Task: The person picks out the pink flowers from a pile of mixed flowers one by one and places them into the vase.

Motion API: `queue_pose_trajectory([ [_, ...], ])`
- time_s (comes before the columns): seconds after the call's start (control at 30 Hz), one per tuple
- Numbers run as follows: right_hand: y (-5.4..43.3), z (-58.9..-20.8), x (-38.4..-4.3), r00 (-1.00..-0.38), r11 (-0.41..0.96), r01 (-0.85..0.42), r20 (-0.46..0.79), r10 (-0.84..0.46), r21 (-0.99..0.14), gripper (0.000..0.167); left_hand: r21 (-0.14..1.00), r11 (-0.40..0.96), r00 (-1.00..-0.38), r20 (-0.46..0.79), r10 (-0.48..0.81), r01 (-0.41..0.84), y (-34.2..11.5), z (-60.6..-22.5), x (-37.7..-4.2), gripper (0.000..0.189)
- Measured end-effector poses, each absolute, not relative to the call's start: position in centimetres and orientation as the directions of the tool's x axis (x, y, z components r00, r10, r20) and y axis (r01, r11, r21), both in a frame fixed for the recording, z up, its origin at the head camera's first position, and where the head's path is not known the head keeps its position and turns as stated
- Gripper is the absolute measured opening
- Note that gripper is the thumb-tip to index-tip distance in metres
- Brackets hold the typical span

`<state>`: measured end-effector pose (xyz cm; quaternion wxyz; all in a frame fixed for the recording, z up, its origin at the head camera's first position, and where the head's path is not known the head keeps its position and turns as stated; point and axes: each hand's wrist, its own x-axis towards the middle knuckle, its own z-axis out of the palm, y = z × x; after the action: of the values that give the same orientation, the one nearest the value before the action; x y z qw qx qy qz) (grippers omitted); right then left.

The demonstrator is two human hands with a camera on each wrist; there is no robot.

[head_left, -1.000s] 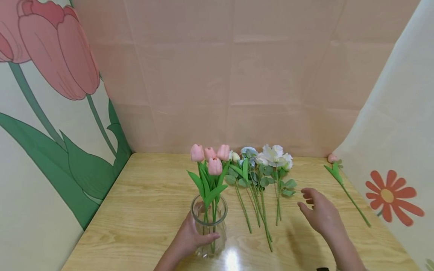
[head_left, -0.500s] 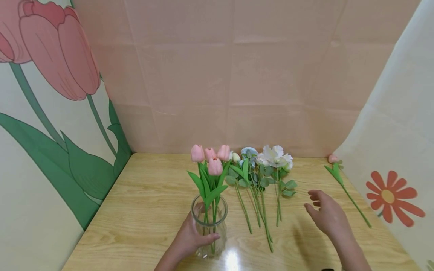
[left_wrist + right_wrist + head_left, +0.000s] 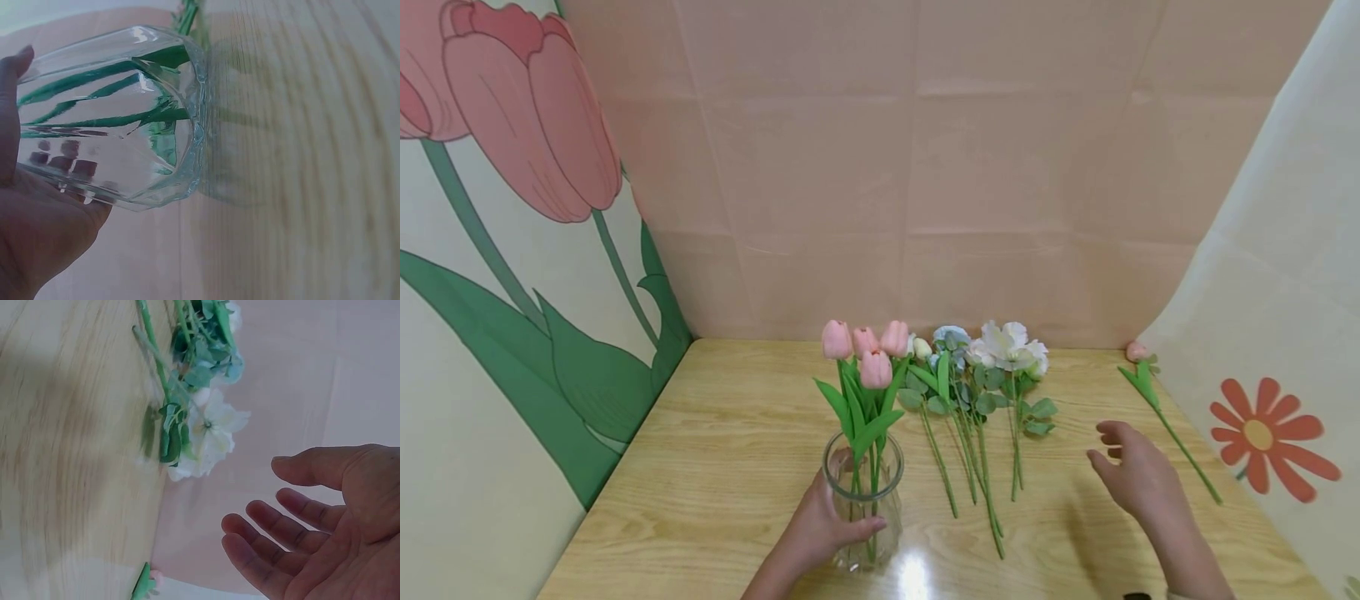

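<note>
A clear glass vase (image 3: 887,508) stands upright near the front of the table, and my left hand (image 3: 827,521) grips its side with the thumb across the front. In the left wrist view the fingers show through the glass vase (image 3: 119,125). Several pink tulips (image 3: 876,369) with green leaves stand in it, their stems inside. My right hand (image 3: 1138,475) hovers over the table to the right, fingers loosely bent, holding nothing. It lies between the loose flowers and a single pink tulip (image 3: 1172,431). The right wrist view shows the right hand (image 3: 312,519) with its palm bare.
Right of the vase lie several loose stems, with white flowers (image 3: 1009,346), a blue flower (image 3: 951,335) and green leaves. The wooden table (image 3: 722,467) meets a pink backdrop (image 3: 805,208) behind. Printed flower sheets hang at left (image 3: 535,292) and right (image 3: 1262,300).
My right hand has drifted to the right, away from the loose flowers and toward the single tulip. The left hand and the vase have stayed in place.
</note>
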<state>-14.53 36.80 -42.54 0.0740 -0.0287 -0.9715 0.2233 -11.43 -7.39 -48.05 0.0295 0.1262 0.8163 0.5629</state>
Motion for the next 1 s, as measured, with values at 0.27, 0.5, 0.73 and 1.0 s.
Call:
queue_pose_trajectory([
  [0.27, 37.9, -43.0, -14.8, -0.987, 0.901, 0.040, 0.122, 0.102, -0.433, 0.051, 0.922, 0.345, -0.966, 0.096, 0.240, 0.177, -7.4, -48.0, -11.4, 0.093],
  [0.5, 38.9, -43.2, -15.3, -0.987, 0.902, 0.053, 0.113, 0.112, -0.429, 0.051, 0.928, 0.331, -0.966, 0.090, 0.243, 0.170, -7.5, -48.0, -11.5, 0.093],
  [0.73, 40.0, -43.6, -16.0, -0.987, 0.905, 0.086, 0.090, 0.136, -0.417, 0.051, 0.927, 0.333, -0.968, 0.097, 0.232, 0.172, -7.5, -48.2, -11.4, 0.093],
  [1.0, 41.6, -44.3, -16.6, -0.988, 0.908, 0.105, 0.057, 0.140, -0.406, 0.055, 0.930, 0.325, -0.966, 0.098, 0.239, 0.174, -7.4, -48.0, -11.5, 0.092],
])
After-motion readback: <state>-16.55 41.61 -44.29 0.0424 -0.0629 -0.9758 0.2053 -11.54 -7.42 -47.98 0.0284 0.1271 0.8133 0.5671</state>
